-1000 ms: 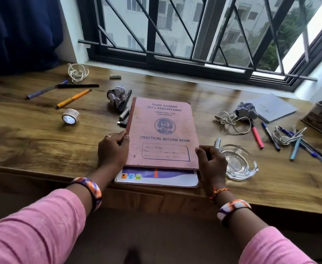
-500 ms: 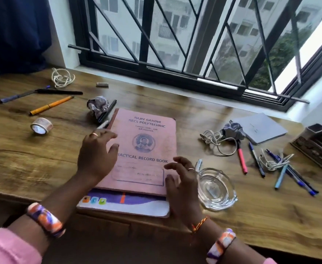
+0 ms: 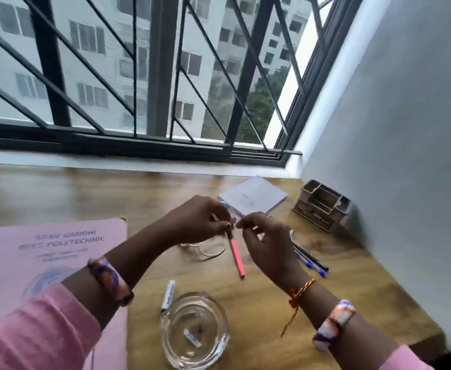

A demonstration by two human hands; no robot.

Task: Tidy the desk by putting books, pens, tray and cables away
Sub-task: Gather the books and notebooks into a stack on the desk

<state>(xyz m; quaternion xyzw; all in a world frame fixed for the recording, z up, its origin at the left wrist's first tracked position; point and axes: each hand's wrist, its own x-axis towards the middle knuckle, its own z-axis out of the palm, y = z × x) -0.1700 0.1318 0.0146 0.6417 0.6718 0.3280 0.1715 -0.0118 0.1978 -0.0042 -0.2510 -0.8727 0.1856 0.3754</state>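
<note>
**Gathering the pens**

My left hand (image 3: 200,222) pinches the pink pen (image 3: 235,254); my right hand (image 3: 265,243) curls beside it, grip unclear. More pens (image 3: 310,260) lie right; the organiser (image 3: 322,209) beyond should take them next.

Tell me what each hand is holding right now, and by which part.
The left hand pinches the pink pen at its upper end; the rest hangs down over the desk. The right hand is curled beside it, but what it holds cannot be told.
</note>
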